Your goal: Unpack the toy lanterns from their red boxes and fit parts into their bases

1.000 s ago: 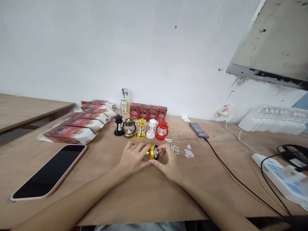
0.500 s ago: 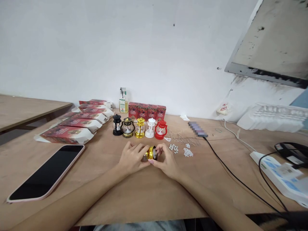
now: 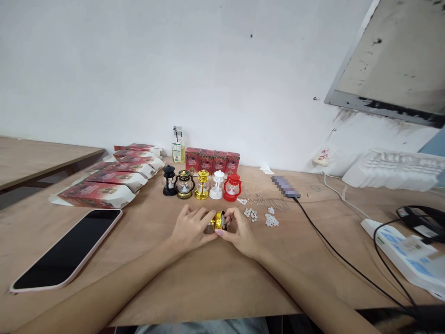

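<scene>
The left hand [image 3: 193,227] grasps a lantern [image 3: 218,220], the right hand [image 3: 243,235] pinches its base [image 3: 224,218], seemingly unfinished; discs [image 3: 251,215] and tabs [image 3: 271,220] lie unfitted.

Apparent workshop: lanterns [image 3: 202,191], loose parts [image 3: 271,221]

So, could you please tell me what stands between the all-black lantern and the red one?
Three stand there in the head view, left to right: a dark bronze lantern, a gold lantern and a white lantern.

Lit softly, glinting on the gold lantern [image 3: 219,221] between the fingers [image 3: 199,215], pixelated over the cabled phone [image 3: 285,186] right of them, stretched toward edges.
</scene>
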{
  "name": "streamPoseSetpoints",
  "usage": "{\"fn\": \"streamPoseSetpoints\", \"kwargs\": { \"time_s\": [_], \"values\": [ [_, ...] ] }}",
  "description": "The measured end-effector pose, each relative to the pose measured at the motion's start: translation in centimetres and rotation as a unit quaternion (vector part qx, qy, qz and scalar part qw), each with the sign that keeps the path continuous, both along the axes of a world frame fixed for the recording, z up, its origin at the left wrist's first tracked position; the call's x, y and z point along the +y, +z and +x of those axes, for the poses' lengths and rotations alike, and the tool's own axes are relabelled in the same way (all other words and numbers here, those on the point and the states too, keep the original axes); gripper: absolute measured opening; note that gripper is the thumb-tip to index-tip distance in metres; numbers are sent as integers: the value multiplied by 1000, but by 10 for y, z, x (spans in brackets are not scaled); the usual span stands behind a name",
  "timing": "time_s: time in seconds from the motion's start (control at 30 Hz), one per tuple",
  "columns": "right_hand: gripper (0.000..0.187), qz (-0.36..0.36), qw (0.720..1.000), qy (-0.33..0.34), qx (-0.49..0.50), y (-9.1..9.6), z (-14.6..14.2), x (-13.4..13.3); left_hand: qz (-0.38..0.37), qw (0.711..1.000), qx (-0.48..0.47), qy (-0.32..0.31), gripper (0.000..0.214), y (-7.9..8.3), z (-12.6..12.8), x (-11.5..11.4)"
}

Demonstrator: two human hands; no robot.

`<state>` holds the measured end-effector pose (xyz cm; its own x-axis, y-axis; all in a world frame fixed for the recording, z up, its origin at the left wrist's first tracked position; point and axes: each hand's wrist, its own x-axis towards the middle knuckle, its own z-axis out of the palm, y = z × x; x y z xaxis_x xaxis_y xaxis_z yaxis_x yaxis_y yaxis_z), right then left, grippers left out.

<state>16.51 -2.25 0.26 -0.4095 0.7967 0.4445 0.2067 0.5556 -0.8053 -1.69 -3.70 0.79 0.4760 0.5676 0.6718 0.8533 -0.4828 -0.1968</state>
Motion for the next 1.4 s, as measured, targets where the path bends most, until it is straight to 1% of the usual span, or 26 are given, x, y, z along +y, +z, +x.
{"fn": "streamPoseSetpoints", "kwargs": {
  "time_s": [0.17,0.3,0.37,0.43,0.5,0.57,0.7,0.77,0.83,0.9,0.93,0.97,1.0,1.03,1.1,1.2,1.3,1.4],
  "values": [
    [25,24,999,-10,-22,0,-1,-1,8,1000,-1,-14,33,0,0,0],
    [27,36,999,-31,-3,1,-3,-2,20,1000,-7,-10,36,2,0,2],
    [30,24,999,-29,4,0,-2,1,17,1000,-13,-6,38,3,0,2],
    [30,-1,1000,-6,22,-1,-1,4,5,1000,-18,0,37,3,-1,3],
    [25,-33,997,21,62,-3,1,7,-8,1000,-23,11,36,3,-1,3],
    [20,-59,992,30,104,-5,1,9,-19,999,-27,20,34,3,-1,3],
    [23,-76,986,5,146,-4,-1,11,-36,999,-27,28,33,4,0,2],
    [24,-74,985,-8,155,0,1,15,-41,998,-26,30,33,4,0,2],
    [26,-65,985,-37,155,7,9,23,-40,998,-28,34,33,4,0,2],
    [27,-59,987,-77,130,15,25,35,-37,998,-27,36,33,4,0,3],
    [27,-61,990,-88,95,19,35,42,-35,998,-26,37,33,3,-1,4],
    [26,-66,993,-91,45,23,46,48,-34,998,-25,38,33,3,-1,4],
    [23,-73,993,-93,-28,26,57,54,-33,998,-25,38,33,3,-1,4],
    [21,-80,987,-104,-97,27,68,59,-32,998,-26,37,33,3,-1,4],
    [16,-90,976,-128,-150,28,86,65,-33,999,-26,34,34,3,-1,4],
    [15,-93,962,-171,-191,25,102,67,-33,999,-26,32,35,3,-1,3],
    [17,-82,950,-213,-214,25,106,66,-32,999,-28,30,35,3,-1,3],
    [15,-16,936,-285,-208,27,97,65,-43,998,-40,24,34,3,-1,4]
  ]
}}
